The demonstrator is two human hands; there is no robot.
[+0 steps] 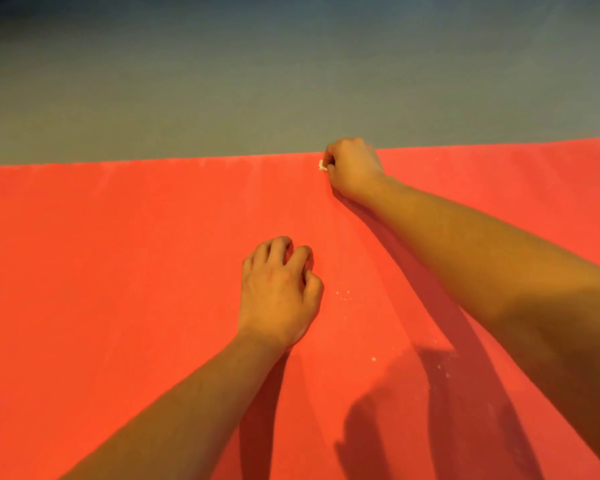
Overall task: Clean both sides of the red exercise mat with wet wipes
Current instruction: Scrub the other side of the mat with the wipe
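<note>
So the red mat point(118, 271) takes up the whole lower two thirds of the frame, lying flat on a grey floor point(222, 81) that fills the top part. Its far edge runs across just above the middle, climbing a bit toward the right.

The right hand point(355, 168) is up at that far edge, a little right of centre. Its fingers are curled in tight around a wet wipe point(322, 165). Only a tiny white scrap of it pokes out on the left side of the fist, right down on the mat by the edge. The forearm comes in from the right side of the frame.

The left hand point(278, 292) sits near the middle of the picture, palm down on the mat. Its fingers point(302, 254) are bent and slightly spread, tips touching the red, with nothing in them. That arm comes up from the bottom left.

There are a few small white specks point(343, 294) on the mat just right of the left hand, and more lower down toward the bottom right. Dark shadows point(447, 393) of the arms fall across the lower right of the mat. There are also some faint pale streaks near the far edge, upper left of centre.
</note>
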